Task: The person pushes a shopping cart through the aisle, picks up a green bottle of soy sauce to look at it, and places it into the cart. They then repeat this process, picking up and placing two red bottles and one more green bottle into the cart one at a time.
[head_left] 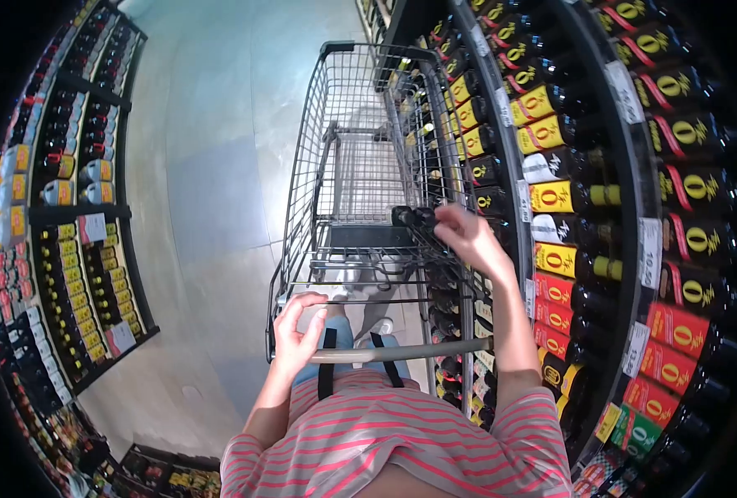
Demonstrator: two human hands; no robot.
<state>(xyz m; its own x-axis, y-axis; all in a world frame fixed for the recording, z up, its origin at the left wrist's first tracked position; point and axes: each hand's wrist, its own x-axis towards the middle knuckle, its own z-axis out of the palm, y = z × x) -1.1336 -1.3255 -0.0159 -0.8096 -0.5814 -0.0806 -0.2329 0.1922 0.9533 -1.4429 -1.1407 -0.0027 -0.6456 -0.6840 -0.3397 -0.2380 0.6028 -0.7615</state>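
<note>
Dark glass bottles with black caps (412,217) are what matters at this moment, and they are at the fingertips of my right hand (466,236). The right hand is stretched forward and up from the body, and its fingers are curled down on the bottles. It looks like a narrow, closed grip, though I cannot tell whether it takes one neck or two.

The bottles are just to the left of this hand, at the right wall of the grey wire shopping cart (302,166). They are inside the basket, not outside it. I see mostly the caps, so I judge that the long axis stands about upright and points toward the camera.

The left hand (298,332) is well apart from them, lower and nearer to the body. It is wrapped around the left end of the grey handle bar (422,350), with the thumb over the top. So the right hand is clearly the nearer one, and the left hand only keeps the cart.

Just to the right of the right hand, very close to the forearm, rises the tall store shelf (636,174). It is full of dark bottles with yellow and red labels. Far to the left of the left hand, across the pale grey floor (210,191), is another shelf of small bottles (78,214).
</note>
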